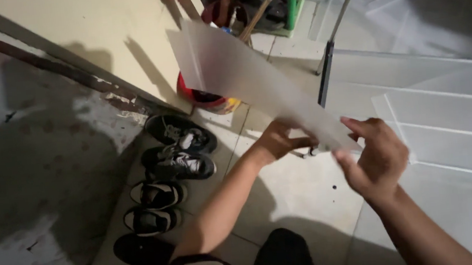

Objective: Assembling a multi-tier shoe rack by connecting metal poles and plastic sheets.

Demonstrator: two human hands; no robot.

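Now, sheet: a long translucent white plastic sheet (242,76) slants up over the tiled floor (295,196).
Left hand (280,139): fingers pinched on its near end.
Right hand (376,158): fingers loosely apart, touching the sheet's near corner.
Beside: shoes (177,156) line the wall.

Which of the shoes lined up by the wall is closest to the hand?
The dark sneaker with the white inside, second from the far end of the row. It lies nearest the left hand; the others sit farther along the wall.
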